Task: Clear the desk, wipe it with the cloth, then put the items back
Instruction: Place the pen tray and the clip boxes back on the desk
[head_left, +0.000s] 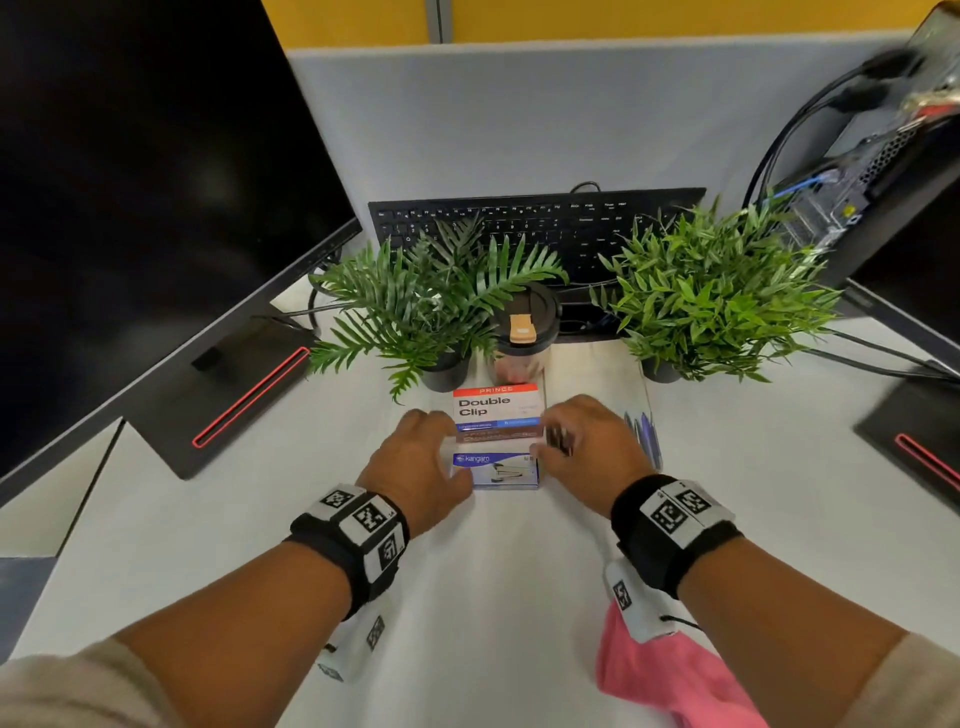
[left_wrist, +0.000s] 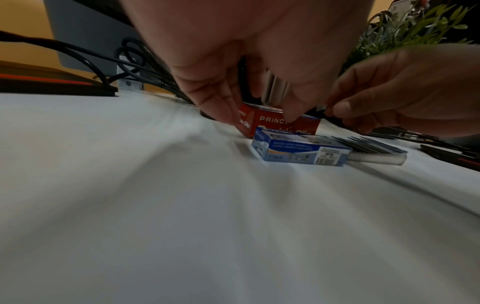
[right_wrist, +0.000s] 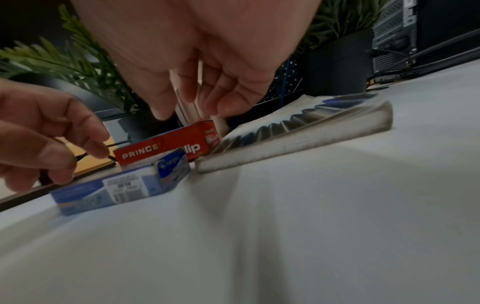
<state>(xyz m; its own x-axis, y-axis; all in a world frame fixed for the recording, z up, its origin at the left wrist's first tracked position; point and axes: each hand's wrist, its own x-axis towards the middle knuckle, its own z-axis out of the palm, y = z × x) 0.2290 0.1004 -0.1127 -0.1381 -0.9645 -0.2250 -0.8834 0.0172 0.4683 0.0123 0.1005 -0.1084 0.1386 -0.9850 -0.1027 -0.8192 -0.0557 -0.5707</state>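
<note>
Both hands hover at frame centre, fingers loosely curled, gripping nothing. The left hand and right hand flank the blue Kangaro stapler box lying on the white desk, just below the red Double Clip box. The pink cloth lies lower right; a pen packet sits beside the right hand.

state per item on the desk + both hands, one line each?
left hand: open, over the box, not gripping.
right hand: open, hovering.
stapler box: closed, flat on desk.
Double Clip box: closed, behind it.
travel cup: upright, lid on.
pen pack: lying flat.
pink cloth: crumpled at desk edge.
monitor: screen dark.
</note>
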